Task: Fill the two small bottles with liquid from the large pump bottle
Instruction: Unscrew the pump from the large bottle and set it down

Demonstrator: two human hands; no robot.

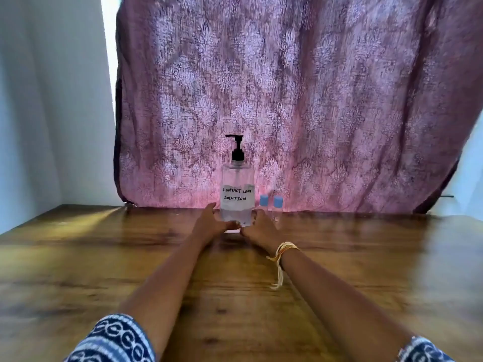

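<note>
We see the left hand (209, 220) and the right hand (261, 226) cupping the base of the large pump bottle (237, 197), fingers wrapped round either side, thumbs meeting in front. It stands upright near the table's (104, 257) far edge, labelled "CONTACT LENS SOLUTION". Just right of it stand two small bottles (271, 205) with blue caps, before a purple curtain (287, 100).

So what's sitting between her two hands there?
In the head view, the large pump bottle stands between the left hand and right hand, which hold its base on the wooden table.
</note>
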